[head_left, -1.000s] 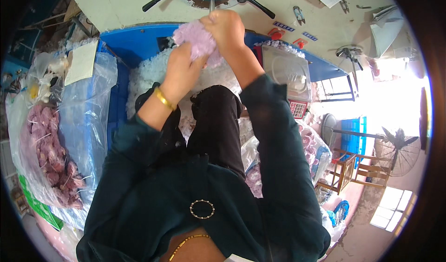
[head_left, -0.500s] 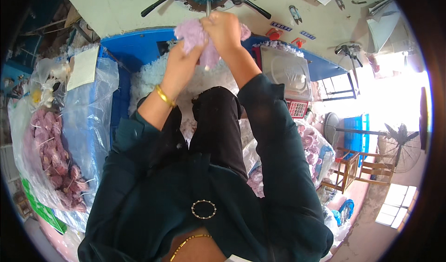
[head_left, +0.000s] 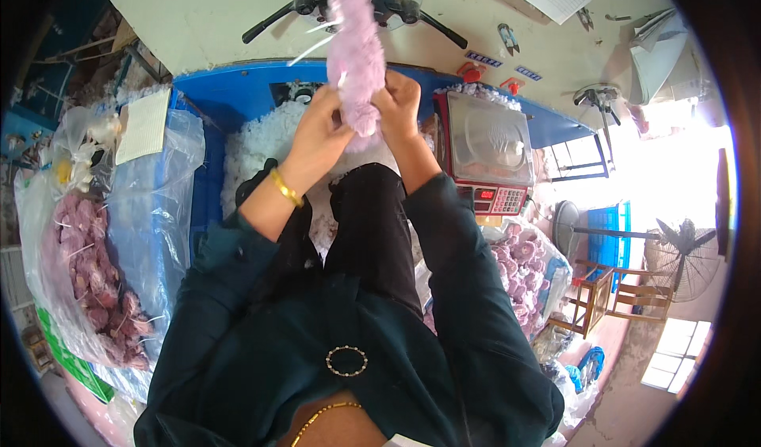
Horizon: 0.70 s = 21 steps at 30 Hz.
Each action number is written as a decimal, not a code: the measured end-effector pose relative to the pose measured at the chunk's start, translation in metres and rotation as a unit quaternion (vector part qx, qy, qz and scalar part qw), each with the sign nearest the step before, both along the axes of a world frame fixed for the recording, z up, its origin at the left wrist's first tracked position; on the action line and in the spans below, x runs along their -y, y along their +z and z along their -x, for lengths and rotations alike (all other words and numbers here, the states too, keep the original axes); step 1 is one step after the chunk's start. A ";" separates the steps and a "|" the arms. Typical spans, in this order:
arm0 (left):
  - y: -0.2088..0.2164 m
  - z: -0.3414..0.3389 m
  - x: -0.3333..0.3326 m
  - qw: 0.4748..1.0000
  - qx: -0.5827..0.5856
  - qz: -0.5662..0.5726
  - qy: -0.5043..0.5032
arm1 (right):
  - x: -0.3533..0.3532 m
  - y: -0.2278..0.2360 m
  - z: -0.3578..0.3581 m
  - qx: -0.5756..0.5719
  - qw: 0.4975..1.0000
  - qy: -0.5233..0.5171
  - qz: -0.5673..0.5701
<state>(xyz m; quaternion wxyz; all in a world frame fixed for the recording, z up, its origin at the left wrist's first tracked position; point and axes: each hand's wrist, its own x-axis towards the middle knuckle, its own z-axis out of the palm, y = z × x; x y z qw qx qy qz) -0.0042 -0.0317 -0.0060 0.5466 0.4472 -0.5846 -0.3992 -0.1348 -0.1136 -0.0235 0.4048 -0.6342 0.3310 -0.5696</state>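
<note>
A pink plush piece [head_left: 355, 51], long and fuzzy, stretches up from between my hands, its far end cut off by the top edge of the picture. White ties stick out from its left side. My left hand [head_left: 317, 134] is closed on the lower left of the plush, and a gold bangle circles that wrist. On the other side, my right hand [head_left: 399, 106] grips its lower right. The plush covers the middle of a dark green machine head [head_left: 380, 3] with black handles, so its metal tube is hidden.
White fluffy stuffing [head_left: 258, 142] fills a blue-edged bin under my hands. To the right sits a red scale [head_left: 490, 197]. Bags of pink plush pieces stand at left [head_left: 87, 273] and right [head_left: 523, 273]. Small snips [head_left: 508, 39] and red switches [head_left: 472, 73] are on the table.
Both hands have come nearer to me, the right one most. The plush, bunched at the metal tube before, now stands long with its ties showing. More of the scale shows.
</note>
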 end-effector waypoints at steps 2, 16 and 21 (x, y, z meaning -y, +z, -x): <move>-0.017 -0.005 0.024 0.992 0.033 0.122 0.028 | 0.018 0.004 -0.010 0.030 0.998 0.000 0.048; 0.014 -0.030 0.020 0.936 -0.299 -0.141 -0.117 | -0.001 0.065 -0.032 -0.220 0.964 -0.124 0.080; 0.009 -0.022 -0.014 0.938 -0.292 -0.167 -0.085 | -0.031 0.057 -0.019 -0.242 0.955 -0.107 0.132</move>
